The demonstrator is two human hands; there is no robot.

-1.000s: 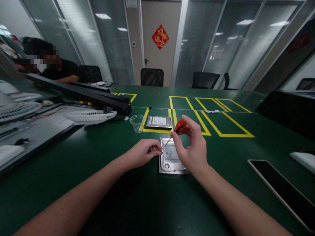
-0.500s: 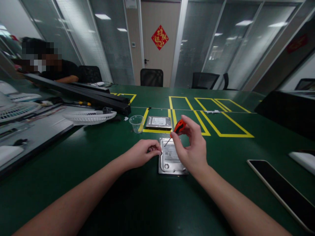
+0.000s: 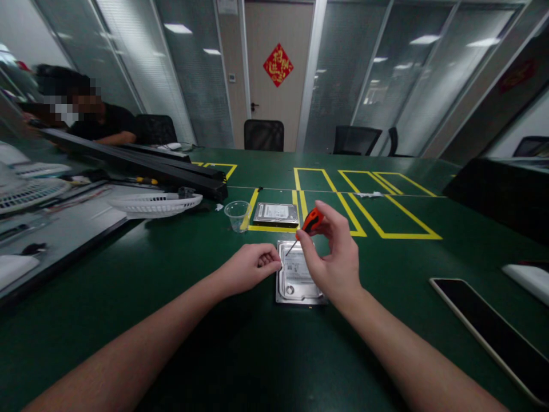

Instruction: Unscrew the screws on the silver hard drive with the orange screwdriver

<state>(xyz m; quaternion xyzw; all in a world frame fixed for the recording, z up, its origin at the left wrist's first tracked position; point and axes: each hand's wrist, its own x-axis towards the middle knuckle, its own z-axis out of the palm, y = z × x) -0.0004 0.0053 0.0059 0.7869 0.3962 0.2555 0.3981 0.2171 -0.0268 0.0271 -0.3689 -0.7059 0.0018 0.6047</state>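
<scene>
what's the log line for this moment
right hand holds orange screwdriver, tip at hard drive corner | left hand at its left edge

A: Table (image 3: 180,355) colour?
B: Dark green, plain. Yellow tape lines (image 3: 412,236) mark rectangles on it.
A: Screwdriver (image 3: 312,220)?
B: Orange handle with a black patch, dark shaft.
A: Near hard drive (image 3: 295,280)?
B: Silver-grey metal, white label with small dark print. Far hard drive (image 3: 275,213) is the same: silver, white label.
A: Cup (image 3: 237,216)?
B: Clear, no tint.
A: Left side?
B: White slatted fan grille (image 3: 156,203), long black bar (image 3: 141,163).
A: Background?
B: Red diamond sign (image 3: 278,64) with gold characters on a beige door (image 3: 274,123). Black chairs (image 3: 263,135). Tablet (image 3: 493,335) on the right has a black screen, pale rim.
</scene>
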